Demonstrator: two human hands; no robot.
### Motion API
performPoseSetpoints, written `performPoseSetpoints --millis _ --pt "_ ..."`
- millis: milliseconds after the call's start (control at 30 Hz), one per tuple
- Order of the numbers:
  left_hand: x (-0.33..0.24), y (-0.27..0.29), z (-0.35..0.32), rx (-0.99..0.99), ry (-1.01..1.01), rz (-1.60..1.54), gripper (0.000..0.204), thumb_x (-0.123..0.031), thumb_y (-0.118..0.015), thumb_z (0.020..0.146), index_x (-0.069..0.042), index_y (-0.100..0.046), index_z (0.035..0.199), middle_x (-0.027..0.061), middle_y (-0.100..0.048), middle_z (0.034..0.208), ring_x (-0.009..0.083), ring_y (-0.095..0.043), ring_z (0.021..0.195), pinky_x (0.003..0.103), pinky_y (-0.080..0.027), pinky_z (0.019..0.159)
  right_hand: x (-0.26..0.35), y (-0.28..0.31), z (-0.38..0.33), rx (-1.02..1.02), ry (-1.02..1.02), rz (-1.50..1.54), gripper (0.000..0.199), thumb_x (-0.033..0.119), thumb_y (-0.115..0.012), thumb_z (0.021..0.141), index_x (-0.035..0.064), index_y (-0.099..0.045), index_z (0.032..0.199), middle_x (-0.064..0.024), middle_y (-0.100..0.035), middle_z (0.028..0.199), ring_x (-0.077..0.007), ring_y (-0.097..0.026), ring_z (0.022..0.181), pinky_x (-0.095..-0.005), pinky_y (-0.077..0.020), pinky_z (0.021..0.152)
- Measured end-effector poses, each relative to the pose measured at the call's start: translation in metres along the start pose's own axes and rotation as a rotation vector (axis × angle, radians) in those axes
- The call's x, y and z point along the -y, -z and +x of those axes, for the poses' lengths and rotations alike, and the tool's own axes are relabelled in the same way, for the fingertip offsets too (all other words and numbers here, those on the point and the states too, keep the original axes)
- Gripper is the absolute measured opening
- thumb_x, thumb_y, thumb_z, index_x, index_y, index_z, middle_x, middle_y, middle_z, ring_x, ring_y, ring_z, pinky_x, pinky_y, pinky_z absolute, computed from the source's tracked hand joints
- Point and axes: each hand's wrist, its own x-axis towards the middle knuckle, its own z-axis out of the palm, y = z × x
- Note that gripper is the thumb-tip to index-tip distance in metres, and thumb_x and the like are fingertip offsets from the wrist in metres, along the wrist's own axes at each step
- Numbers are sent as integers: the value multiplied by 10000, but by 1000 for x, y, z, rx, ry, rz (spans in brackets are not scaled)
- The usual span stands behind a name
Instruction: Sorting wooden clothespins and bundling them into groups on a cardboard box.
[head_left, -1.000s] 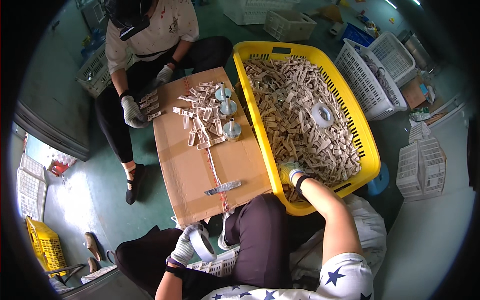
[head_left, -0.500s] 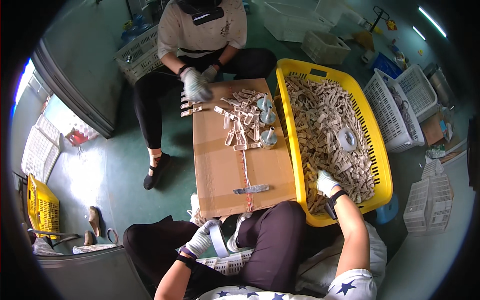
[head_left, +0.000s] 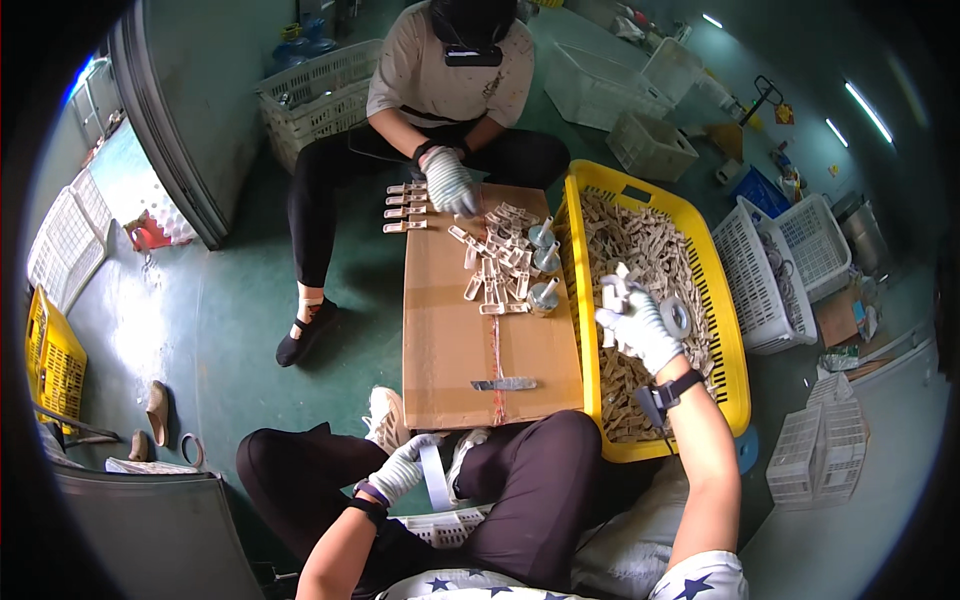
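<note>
Low by my knees, my left hand (head_left: 400,472) in a striped glove grips a roll of light grey tape (head_left: 434,478). My right hand (head_left: 643,330), also gloved, is above a yellow basket (head_left: 738,345) heaped with beige clothespins (head_left: 640,235). Between its fingers are a few pale clothespins (head_left: 616,288), partly blurred. Beside that hand another tape roll (head_left: 676,317) lies on the heap. In front of me a cardboard box (head_left: 450,350) bears a loose pile of clothespins (head_left: 500,250) and a flat metal blade (head_left: 504,384).
Small bottles with spouts (head_left: 544,296) stand by the pile. Across the box, a co-worker's gloved hand (head_left: 450,182) is near clothespins lined up on the box edge (head_left: 405,212). White crates (head_left: 765,270) stand right of the basket. A white crate (head_left: 450,527) sits beneath my legs.
My right hand has risen from the heap's near side and moved forward, now with clothespins in it. My left hand keeps the tape roll. The view has shifted; the co-worker's hand moved toward the pile.
</note>
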Motion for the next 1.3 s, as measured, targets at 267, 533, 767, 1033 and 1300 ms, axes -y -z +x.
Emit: performPoseSetpoints --millis 267,533,767,1033,1300 --pt "-16 4 -17 -26 118 -121 460 61 -660 830 -72 -531 1252 29 -604 1072 138 -555 977 284 -476 864 -12 -120 108 148 7 -55 516 -16 -717 753 55 -511 1221 -23 -576 971 -136 -545 891 -262 -495 776" --pt "-9 2 -12 -16 72 -49 356 32 -608 884 -81 -564 1219 -12 -601 1122 99 -546 1016 271 -458 898 -37 -174 161 -54 -146 -853 585 218 -812 701 47 -532 1186 -140 -590 1075 -241 -558 1016 -372 -411 957" --pt "-2 6 -11 -24 133 -112 364 47 -611 876 -99 -576 1207 -19 -606 1081 89 -558 973 256 -473 870 -75 -183 142 -57 -80 -675 717 101 -700 710 100 -378 1350 -247 -379 1347 -353 -470 1179 -398 -481 900" --pt "-5 6 -13 -13 168 -193 465 109 -634 819 -85 -538 1231 29 -608 1088 143 -560 999 301 -472 885 -103 -176 108 65 63 -743 675 62 -664 734 57 -375 1344 -236 -361 1394 -384 -353 1316 -410 -348 1072" --pt "-18 -7 -2 12 124 -223 400 51 -631 859 -102 -572 1224 -39 -590 1069 70 -526 954 244 -462 841 -53 -133 33 -9 308 -519 558 64 -684 779 47 -467 1293 -169 -467 1304 -307 -466 1202 -374 -407 1011"
